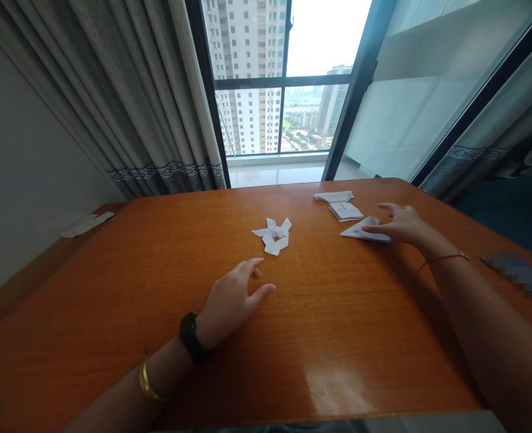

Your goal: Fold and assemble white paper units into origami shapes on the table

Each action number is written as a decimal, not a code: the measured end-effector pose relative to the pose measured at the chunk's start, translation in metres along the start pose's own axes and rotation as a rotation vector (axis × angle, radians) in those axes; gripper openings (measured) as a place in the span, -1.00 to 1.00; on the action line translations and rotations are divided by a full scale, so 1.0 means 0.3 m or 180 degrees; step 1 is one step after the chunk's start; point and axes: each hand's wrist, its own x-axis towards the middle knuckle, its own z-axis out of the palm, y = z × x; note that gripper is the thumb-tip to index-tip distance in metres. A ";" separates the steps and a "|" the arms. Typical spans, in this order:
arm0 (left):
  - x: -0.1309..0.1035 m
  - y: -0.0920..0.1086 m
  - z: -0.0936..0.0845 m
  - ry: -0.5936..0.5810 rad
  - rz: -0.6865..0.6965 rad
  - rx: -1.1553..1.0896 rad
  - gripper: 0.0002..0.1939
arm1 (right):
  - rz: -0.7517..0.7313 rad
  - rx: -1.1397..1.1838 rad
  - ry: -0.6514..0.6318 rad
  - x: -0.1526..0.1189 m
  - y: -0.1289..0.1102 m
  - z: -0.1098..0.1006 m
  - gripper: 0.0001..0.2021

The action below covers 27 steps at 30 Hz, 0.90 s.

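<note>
My left hand (pixel 235 296) hovers low over the table with thumb and fingers apart and nothing in it. Just beyond its fingertips lies a white folded-paper ring (pixel 275 247) with several points sticking out, like a star with a gap in the middle. My right hand (pixel 400 225) reaches over a white folded paper triangle (pixel 359 231) on the right. Its thumb is at the triangle's upper side, and the fingers are spread above it. Behind that triangle lie a squarish stack of folded paper (pixel 345 210) and a flat folded paper strip (pixel 334 196).
The wooden table (pixel 157 288) ends at a far edge before a window (pixel 284 114). A grey curtain (pixel 157 108) hangs at the left. A blurred flat object (pixel 525 273) lies at the right edge, and some white paper (pixel 88 224) lies beyond the table's left side.
</note>
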 end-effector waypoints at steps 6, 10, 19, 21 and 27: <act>-0.002 0.004 -0.003 -0.0074 -0.0032 0.0056 -0.54 | -0.0850 0.0087 -0.0827 0.014 -0.019 0.029 -0.46; -0.003 0.006 -0.006 -0.0098 -0.0014 0.0057 -0.56 | -0.0862 0.0239 -0.0906 0.012 -0.012 0.064 -0.49; -0.004 0.020 -0.010 -0.0219 -0.0001 0.0103 -0.63 | -0.0943 0.0421 0.0320 -0.074 -0.183 -0.045 -0.49; -0.005 0.022 -0.011 -0.0236 0.0010 0.0117 -0.65 | -0.1526 0.0776 0.0420 -0.137 -0.300 -0.034 -0.57; -0.006 0.023 -0.011 -0.0229 0.0057 0.0205 -0.69 | -0.2920 0.0957 -0.0654 -0.323 -0.563 0.033 -0.31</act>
